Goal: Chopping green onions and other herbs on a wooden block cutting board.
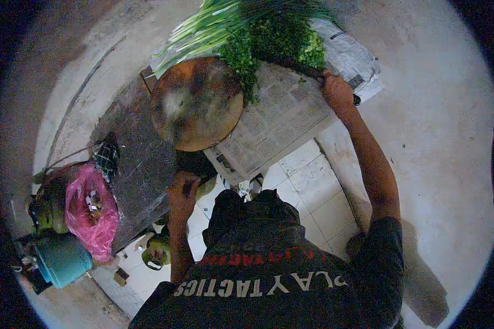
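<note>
My right hand (338, 91) is closed around the handle of a knife (308, 70), whose dark blade reaches left along the edge of a heap of leafy green herbs (282, 39). My left hand (184, 187) is low beside a dark object below a round wooden chopping board (197, 105); its fingers look curled, and whether they hold anything is unclear. Long green onions (206, 31) lie above the board. Some herbs hang over its right edge. Printed newspaper (276, 119) is spread beneath the herbs and beside the board.
At the left are a pink plastic bag (92, 214), a teal container (64, 259) and a dark slab (136, 172). A greenish round object with a handle (156, 251) stands on the white tiled floor (313, 197). A pale worn surface (436, 123) extends at the right.
</note>
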Demonstrator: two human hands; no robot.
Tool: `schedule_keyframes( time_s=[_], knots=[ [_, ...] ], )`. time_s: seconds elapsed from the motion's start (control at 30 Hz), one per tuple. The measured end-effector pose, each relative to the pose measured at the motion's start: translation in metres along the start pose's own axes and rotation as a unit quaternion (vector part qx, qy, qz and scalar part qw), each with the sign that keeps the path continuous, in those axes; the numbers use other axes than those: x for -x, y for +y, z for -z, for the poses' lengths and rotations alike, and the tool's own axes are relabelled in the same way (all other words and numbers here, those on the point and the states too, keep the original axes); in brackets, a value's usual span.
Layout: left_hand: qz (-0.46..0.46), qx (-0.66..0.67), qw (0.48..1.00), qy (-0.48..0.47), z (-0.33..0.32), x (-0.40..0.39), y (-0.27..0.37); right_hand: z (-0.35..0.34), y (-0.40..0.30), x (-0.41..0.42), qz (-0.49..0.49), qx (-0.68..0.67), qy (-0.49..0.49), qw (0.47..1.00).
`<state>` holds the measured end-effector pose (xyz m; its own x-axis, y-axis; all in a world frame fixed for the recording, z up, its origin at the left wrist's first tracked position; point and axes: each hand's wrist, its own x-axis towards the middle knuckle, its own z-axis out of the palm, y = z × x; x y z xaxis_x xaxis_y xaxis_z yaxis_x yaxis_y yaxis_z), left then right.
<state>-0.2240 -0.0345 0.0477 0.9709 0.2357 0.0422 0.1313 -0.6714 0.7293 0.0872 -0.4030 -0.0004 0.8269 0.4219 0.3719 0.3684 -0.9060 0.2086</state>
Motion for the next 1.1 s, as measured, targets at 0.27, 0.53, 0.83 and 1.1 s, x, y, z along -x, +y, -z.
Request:
schedule_keyframes(
  time_s=[0.27, 0.53, 0.83, 1.1],
  knots=[
    [0.024, -0.016, 1.000, -0.006, -0.001, 0.001, 0.001, 0.000, -0.002, -0.020, -0.074, -0.076, -0.092, 0.990],
    [0.023, 0.020, 0.999, -0.025, 0.001, 0.001, 0.000, 0.054, -0.030, -0.014, -0.038, -0.080, -0.100, 0.991],
    [-0.047, 0.021, 0.996, -0.078, 0.005, -0.005, 0.007, 0.115, -0.063, 0.024, -0.033, -0.078, -0.141, 0.986],
    [-0.014, 0.005, 0.996, -0.091, 0.008, -0.010, 0.012, 0.166, -0.072, 0.038, -0.059, -0.076, -0.156, 0.983]
  ],
)
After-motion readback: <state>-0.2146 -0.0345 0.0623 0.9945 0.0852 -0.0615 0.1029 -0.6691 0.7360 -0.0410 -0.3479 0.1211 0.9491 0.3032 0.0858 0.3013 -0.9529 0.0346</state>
